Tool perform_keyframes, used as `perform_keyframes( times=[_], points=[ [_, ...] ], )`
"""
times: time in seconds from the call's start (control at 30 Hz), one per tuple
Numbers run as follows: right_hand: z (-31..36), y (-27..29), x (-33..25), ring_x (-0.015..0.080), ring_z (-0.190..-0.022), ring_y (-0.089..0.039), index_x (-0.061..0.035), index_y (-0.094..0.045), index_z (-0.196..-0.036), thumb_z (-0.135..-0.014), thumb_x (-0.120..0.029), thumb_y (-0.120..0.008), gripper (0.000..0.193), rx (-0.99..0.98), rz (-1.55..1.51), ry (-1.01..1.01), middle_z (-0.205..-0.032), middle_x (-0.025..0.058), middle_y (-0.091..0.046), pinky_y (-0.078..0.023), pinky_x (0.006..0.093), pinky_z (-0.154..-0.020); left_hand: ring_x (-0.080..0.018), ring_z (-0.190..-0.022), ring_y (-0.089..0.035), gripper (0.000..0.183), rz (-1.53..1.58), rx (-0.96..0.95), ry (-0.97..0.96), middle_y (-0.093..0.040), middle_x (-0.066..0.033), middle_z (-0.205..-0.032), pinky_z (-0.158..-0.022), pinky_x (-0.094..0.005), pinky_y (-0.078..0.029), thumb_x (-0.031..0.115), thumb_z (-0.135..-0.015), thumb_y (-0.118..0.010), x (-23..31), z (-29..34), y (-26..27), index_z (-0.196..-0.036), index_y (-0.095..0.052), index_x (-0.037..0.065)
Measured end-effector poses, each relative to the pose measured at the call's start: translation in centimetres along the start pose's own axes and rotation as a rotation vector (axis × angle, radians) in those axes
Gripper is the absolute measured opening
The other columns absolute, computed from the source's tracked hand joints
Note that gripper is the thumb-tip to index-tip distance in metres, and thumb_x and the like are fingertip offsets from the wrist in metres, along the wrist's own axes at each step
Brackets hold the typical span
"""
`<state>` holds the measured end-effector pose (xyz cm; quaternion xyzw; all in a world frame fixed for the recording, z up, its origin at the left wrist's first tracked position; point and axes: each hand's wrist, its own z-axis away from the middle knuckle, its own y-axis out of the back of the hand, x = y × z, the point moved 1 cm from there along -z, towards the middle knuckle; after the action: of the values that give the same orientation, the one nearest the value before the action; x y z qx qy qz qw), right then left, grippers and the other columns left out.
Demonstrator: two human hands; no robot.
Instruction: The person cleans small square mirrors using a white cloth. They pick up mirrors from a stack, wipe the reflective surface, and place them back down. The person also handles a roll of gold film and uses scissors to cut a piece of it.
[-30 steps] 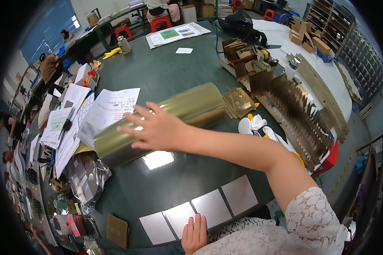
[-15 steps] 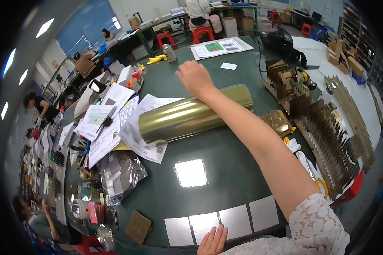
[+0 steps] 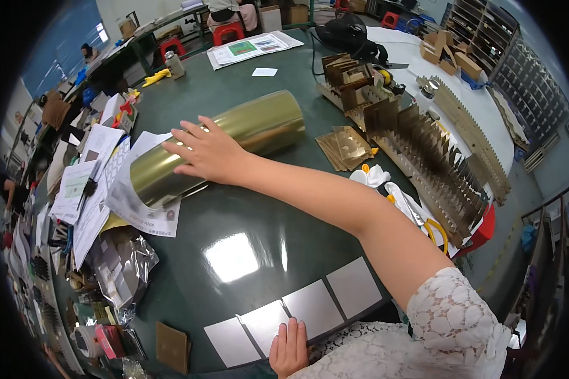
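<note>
A shiny gold-green roll of film (image 3: 234, 129) lies slantwise across the table over a printed sheet. My right hand (image 3: 207, 151) rests on the roll's near left part, fingers spread. Close to my body, several flat silver-grey square plates (image 3: 312, 309) lie in a row along the table's near edge. My left hand (image 3: 289, 346) lies flat against the edge of the plates in the middle, its fingers stretched out and side by side. Its wrist is hidden below the picture's lower rim.
Papers and a clipboard (image 3: 79, 183) cover the left side, beside a clear plastic bag (image 3: 121, 268). A brown square block (image 3: 172, 346) is nearer. On the right stand toothed racks of thin plates (image 3: 411, 132), scissors (image 3: 436, 230) and a black fan (image 3: 344, 35). A person sits beyond the table.
My right hand has come down from beyond the roll onto its top, nearer its left end. The whole view has swung to the right. My left hand remains at the plates.
</note>
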<state>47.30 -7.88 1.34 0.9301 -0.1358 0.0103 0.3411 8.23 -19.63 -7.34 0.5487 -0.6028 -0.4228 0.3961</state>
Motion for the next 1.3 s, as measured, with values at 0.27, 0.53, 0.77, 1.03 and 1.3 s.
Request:
perform_keyframes(
  times=[0.27,0.53,0.77,1.03,1.3],
  points=[
    [-5.3,-4.4,6.8,0.0273,-0.092,-0.061,-0.0123,-0.070,-0.086,-0.092,-0.043,-0.051,0.036,-0.156,0.037,-0.195,-0.087,0.0093,-0.067,-0.042,0.0426,-0.080,-0.0239,-0.115,-0.061,0.043,0.017,-0.144,0.356,-0.061,-0.0071,-0.131,-0.090,-0.0432,-0.045,0.027,-0.090,-0.052,2.7,2.0,-1.8,-0.129,-0.061,0.011],
    [-9.0,-8.7,11.8,0.0272,-0.094,-0.061,-0.0111,-0.071,-0.088,-0.094,-0.042,-0.048,0.038,-0.259,0.011,-0.406,-0.088,0.0094,-0.068,-0.043,0.0437,-0.083,-0.0257,-0.132,-0.047,0.049,0.074,-0.500,0.250,-0.050,-0.0069,-0.144,-0.107,-0.0439,-0.032,0.033,-0.097,-0.041,1.1,3.2,0.9,-0.140,-0.051,0.012],
    [-9.8,-10.1,13.2,0.0259,-0.090,-0.064,-0.0097,-0.067,-0.085,-0.091,-0.037,-0.058,0.029,0.061,0.079,-0.414,-0.083,0.0087,-0.068,-0.044,0.0402,-0.081,-0.0258,-0.136,-0.042,0.053,-0.012,-0.691,0.129,-0.044,-0.0067,-0.149,-0.107,-0.0425,-0.033,0.035,-0.098,-0.036,0.6,4.7,0.7,-0.145,-0.044,0.011],
    [-9.0,-7.7,11.4,0.0239,-0.057,-0.066,-0.0132,-0.057,-0.076,-0.089,-0.029,-0.061,0.021,0.292,0.132,-0.316,-0.062,0.0039,-0.063,-0.050,0.0386,-0.053,-0.0271,-0.140,-0.037,0.054,0.190,-0.633,0.237,-0.039,-0.0055,-0.152,-0.111,-0.0471,-0.028,0.034,-0.097,-0.037,0.5,3.7,0.9,-0.147,-0.041,0.012],
    [-8.1,-5.1,9.2,0.0247,-0.050,-0.063,-0.0142,-0.054,-0.068,-0.088,-0.027,-0.061,0.024,0.381,0.170,-0.258,-0.054,0.0039,-0.058,-0.050,0.0381,-0.046,-0.0298,-0.135,-0.041,0.058,0.287,-0.457,0.320,-0.044,-0.0079,-0.148,-0.108,-0.0509,-0.030,0.037,-0.094,-0.042,0.8,7.3,-2.8,-0.147,-0.041,0.015]
  ],
)
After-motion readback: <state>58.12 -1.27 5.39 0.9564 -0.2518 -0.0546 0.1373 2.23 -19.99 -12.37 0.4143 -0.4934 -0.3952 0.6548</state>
